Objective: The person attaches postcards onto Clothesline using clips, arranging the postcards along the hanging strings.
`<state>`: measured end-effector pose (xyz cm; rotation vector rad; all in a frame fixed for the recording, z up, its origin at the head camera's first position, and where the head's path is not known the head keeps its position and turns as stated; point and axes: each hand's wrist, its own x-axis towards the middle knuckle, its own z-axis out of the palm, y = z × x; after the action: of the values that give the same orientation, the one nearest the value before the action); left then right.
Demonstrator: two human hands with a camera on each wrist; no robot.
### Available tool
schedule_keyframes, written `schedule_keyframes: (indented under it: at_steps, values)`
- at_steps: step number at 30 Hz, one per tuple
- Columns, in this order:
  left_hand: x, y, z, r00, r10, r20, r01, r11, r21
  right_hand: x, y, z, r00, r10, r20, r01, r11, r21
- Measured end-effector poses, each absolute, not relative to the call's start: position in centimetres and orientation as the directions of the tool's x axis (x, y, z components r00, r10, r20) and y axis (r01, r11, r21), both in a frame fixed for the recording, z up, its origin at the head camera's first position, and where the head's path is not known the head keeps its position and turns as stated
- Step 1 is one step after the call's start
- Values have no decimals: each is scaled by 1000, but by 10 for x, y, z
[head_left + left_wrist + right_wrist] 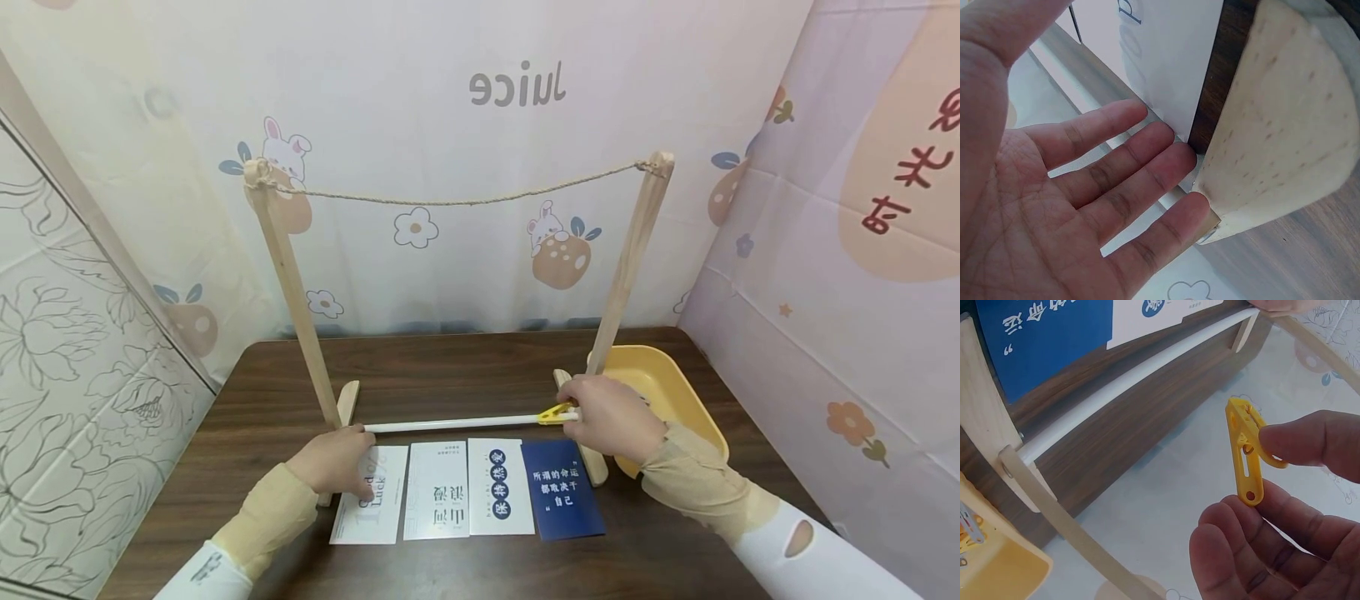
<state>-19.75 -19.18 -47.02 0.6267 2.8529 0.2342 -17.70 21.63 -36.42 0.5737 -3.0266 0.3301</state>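
In the head view my right hand [611, 419] pinches a yellow clothespin [553, 414] in front of the right wooden post. The right wrist view shows the clothespin [1246, 456] between thumb and fingers, its long arm lying against the fingers. My left hand [335, 463] is over the upper left part of a white "Good Luck" card [372, 523]. In the left wrist view its fingers [1141, 175] extend beside the rounded foot [1285, 119] of the left post. Two more white cards [437, 479] and a dark blue card [564, 512] lie to the right in a row.
Two wooden posts [291, 283] carry a sagging twine line [435, 202] between their tops. A white rod [457, 423] joins them low down, behind the cards. At the right stands a yellow basin [708, 417]; more clothespins [971, 525] lie inside. A printed curtain hangs behind the table.
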Motion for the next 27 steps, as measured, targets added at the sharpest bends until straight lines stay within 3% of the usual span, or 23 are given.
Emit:
schedule_keyframes:
  at_steps: [16,27]
  values:
    - [-203,-194,-472,-877,433,-210,396,897,198,-176,210,-363,-940,-337,55,-341,916,-211]
    - [-205,-197,-477,-886,411,-216,368,905,214,-179,209,-365,-904,-412,118,-428,880,-206]
